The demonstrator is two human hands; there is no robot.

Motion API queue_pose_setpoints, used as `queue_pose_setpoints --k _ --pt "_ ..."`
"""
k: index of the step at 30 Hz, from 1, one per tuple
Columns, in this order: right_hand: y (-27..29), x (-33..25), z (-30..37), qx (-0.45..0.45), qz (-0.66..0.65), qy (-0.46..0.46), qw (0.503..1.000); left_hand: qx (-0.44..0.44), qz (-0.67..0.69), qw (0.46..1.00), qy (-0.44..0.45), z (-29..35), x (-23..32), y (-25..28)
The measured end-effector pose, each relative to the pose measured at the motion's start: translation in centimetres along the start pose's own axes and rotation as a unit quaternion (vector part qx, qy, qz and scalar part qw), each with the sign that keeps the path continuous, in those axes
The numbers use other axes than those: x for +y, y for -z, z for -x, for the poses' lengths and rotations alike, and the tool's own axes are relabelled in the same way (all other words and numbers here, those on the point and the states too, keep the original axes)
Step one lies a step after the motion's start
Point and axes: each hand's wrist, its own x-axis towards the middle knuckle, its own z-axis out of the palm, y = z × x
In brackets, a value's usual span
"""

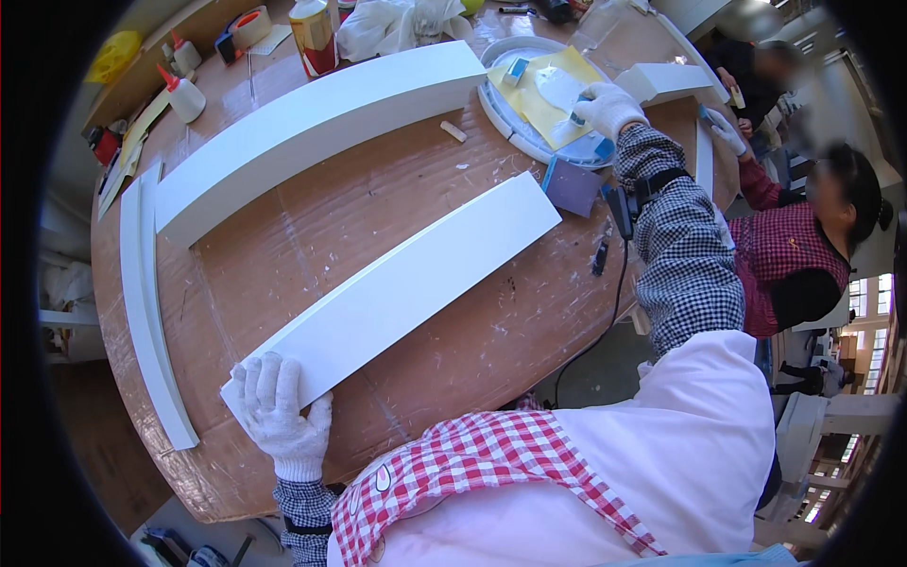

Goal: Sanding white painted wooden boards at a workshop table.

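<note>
A long white board (406, 283) lies slantwise on the brown-covered table before me. My left hand (282, 411), in a white knit glove, rests with fingers laid flat over its near left end, thumb beside the near edge. Farther right, my gloved right hand (612, 110) is closed on a small blue block (577, 119), mostly hidden by the fingers. This hand is above a yellow sheet (543, 93) with a white patch, lying on a round white lid (522, 142). A similar blue-and-white block (515, 71) sits on the sheet's left side.
A larger white panel (321, 118) and narrow white strips (151, 312) lie beyond and left. A dark sanding pad (571, 186) is near the lid. Glue bottles (185, 98) and a can (314, 38) stand at the back. A co-worker (784, 236) is at right, another person (751, 76) beyond.
</note>
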Motion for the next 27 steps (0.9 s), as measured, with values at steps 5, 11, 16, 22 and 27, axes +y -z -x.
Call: queue_pose_setpoints --k 5,11,16,22,27 --pt "0.2 -0.1 1.0 0.009 0.044 0.047 0.998 -0.001 0.003 1.0 0.005 0.2 0.0 0.0" --pt "1.3 0.2 1.4 -0.015 -0.023 0.025 0.999 -0.002 0.007 1.0 0.01 0.2 0.2 0.1" --pt "1.2 -1.8 2.6 -0.015 0.076 0.064 0.995 -0.006 0.009 1.0 0.029 0.5 0.2 0.1" --pt "-2.9 0.7 3.2 0.096 0.096 0.085 0.987 0.024 0.022 0.999 0.016 0.3 0.3 -0.3" --pt "1.4 -2.8 6.7 0.096 0.019 0.044 0.994 -0.032 0.043 0.998 0.035 0.2 0.0 1.0"
